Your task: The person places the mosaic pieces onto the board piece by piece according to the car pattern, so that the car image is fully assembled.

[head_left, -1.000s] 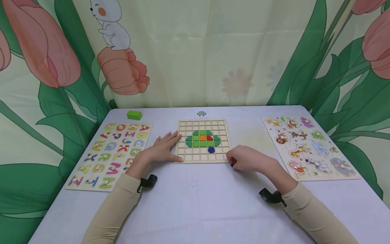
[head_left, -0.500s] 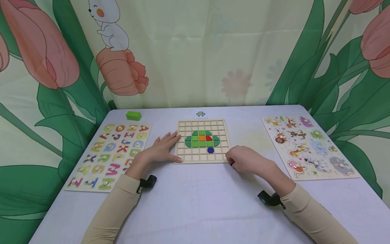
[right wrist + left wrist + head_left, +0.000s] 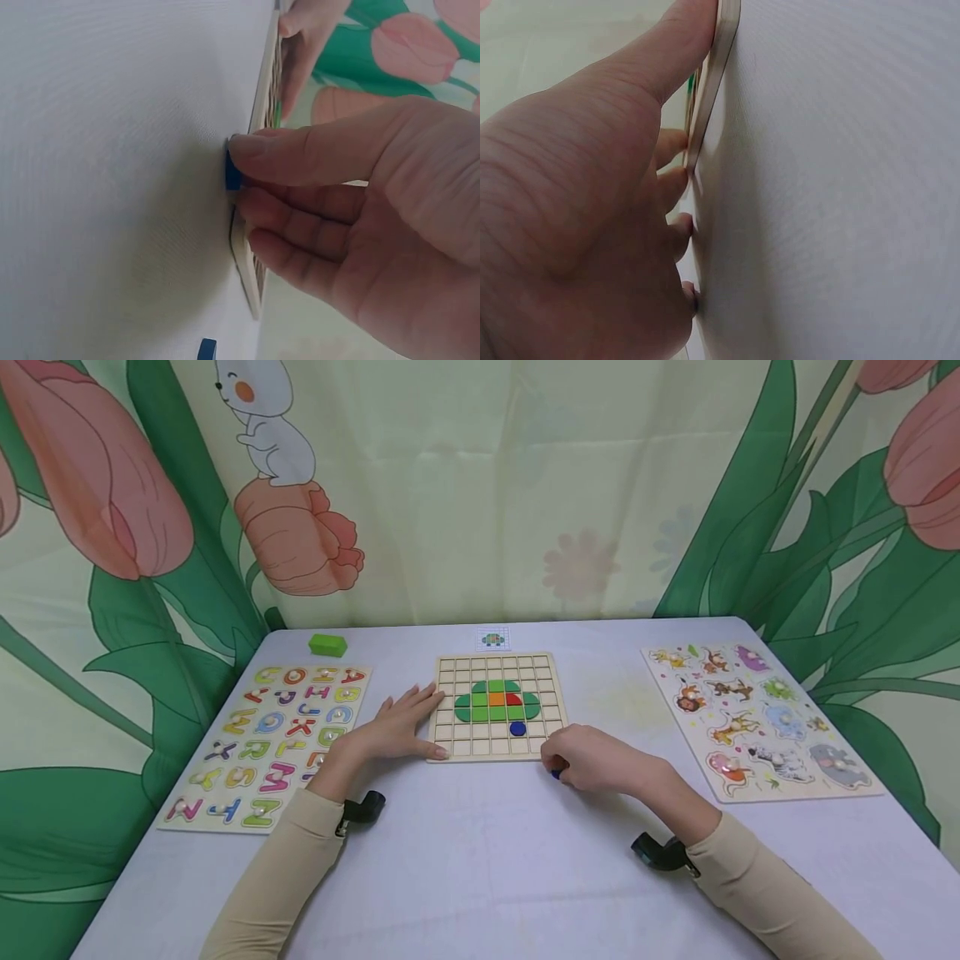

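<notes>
A wooden grid board (image 3: 459,745) lies flat at the middle of the table. On it green pieces (image 3: 482,713), an orange piece (image 3: 497,699) and a red piece (image 3: 513,699) form a shape, with a round blue piece (image 3: 517,728) just below. My left hand (image 3: 397,727), fingers spread, touches the board's left edge with thumb and fingertips. At the board's front right edge my right hand (image 3: 596,758) pinches a small blue piece (image 3: 233,171) between thumb and fingers. Another blue piece (image 3: 207,349) lies on the table in the right wrist view, hidden in the head view.
A letter puzzle board (image 3: 236,750) lies at left, an animal puzzle board (image 3: 720,718) at right. A green block (image 3: 327,645) sits at the back left. Behind the grid board lies a small picture card (image 3: 492,638). A printed curtain (image 3: 450,493) hangs behind the table.
My right hand has slid slightly left along the board's front edge with the blue piece. The left hand stays at the board's left edge.
</notes>
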Demonstrator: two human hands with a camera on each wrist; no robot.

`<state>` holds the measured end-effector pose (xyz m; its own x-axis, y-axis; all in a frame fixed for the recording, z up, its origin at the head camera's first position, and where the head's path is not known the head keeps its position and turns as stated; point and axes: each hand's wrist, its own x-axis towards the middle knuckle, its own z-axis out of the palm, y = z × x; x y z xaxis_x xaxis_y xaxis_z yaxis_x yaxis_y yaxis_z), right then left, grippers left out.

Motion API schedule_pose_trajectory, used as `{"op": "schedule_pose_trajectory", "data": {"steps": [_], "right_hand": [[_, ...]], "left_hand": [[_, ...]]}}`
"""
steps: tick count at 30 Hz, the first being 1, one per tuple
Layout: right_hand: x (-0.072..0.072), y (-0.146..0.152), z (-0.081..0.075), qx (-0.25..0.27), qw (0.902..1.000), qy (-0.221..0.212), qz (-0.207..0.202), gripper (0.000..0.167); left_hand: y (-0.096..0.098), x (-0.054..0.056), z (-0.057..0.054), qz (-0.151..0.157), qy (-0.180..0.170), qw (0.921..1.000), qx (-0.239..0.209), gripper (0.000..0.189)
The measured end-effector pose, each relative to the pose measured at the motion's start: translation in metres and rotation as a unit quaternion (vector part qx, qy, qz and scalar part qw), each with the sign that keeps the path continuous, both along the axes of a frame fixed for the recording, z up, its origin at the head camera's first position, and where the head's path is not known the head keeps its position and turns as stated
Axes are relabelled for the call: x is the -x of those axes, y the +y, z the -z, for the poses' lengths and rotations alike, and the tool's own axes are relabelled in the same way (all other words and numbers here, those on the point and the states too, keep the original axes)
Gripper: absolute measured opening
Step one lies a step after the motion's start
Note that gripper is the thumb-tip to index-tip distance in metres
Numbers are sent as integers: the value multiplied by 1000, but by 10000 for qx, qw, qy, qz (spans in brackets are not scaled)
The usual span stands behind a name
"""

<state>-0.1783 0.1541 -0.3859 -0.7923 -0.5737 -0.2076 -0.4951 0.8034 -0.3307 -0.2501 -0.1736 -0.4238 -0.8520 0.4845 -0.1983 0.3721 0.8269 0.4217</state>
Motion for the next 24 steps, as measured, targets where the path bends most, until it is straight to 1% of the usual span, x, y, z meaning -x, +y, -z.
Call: {"op": "schedule_pose_trajectory", "data": {"steps": [6, 10, 16, 21, 24], "right_hand": [[1, 1, 1, 221, 9994, -224, -158, 22], [2, 0, 2, 266, 9988, -326, -241, 24], [2, -4, 2, 237, 9981, -538, -186, 23], [1, -6, 1, 152, 9984, -498, -232, 21], [1, -8, 1, 193, 9984, -478, -248, 21]], "left_hand": [[1, -1, -1, 6, 5, 10000, 8, 108], [0, -1, -1, 11, 27, 10000, 15, 109], [0, -1, -1, 7, 11, 10000, -1, 110], [0, 0, 0, 0, -14, 10000, 24, 110], [1, 0, -1, 14, -4, 10000, 11, 110]]}}
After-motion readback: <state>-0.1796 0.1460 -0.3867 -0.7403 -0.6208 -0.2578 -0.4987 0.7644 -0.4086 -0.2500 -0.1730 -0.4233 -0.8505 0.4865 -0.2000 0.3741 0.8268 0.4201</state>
